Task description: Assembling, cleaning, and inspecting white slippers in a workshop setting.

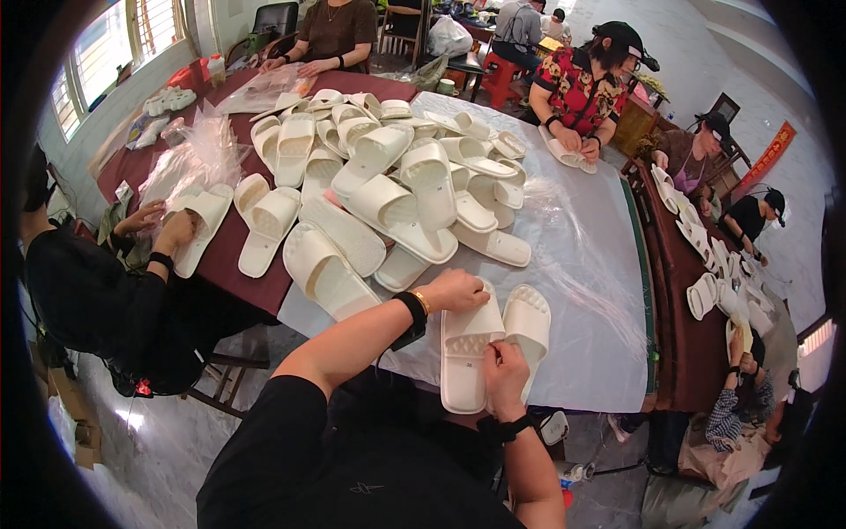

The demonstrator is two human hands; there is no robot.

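A pair of white slippers lies side by side at the table's front edge, toes pointing away from me. On the left slipper (463,381), my left hand (451,291) is closed over the toe end, its fingers partly hidden at the strap opening. My right hand (507,375) pinches at the inner edge of that slipper's strap, between the two shoes; anything small in the fingertips cannot be made out. The right slipper (529,317) rests against it, partly behind my right hand. Just beyond is a large heap of white slippers (381,201).
Clear plastic strands (586,251) lie on the pale table cover (586,370). Plastic bags (189,163) sit on the dark red cloth at left. A co-worker at left handles a slipper (204,225); another across the table holds slippers (568,152). A second table (683,353) stands at right.
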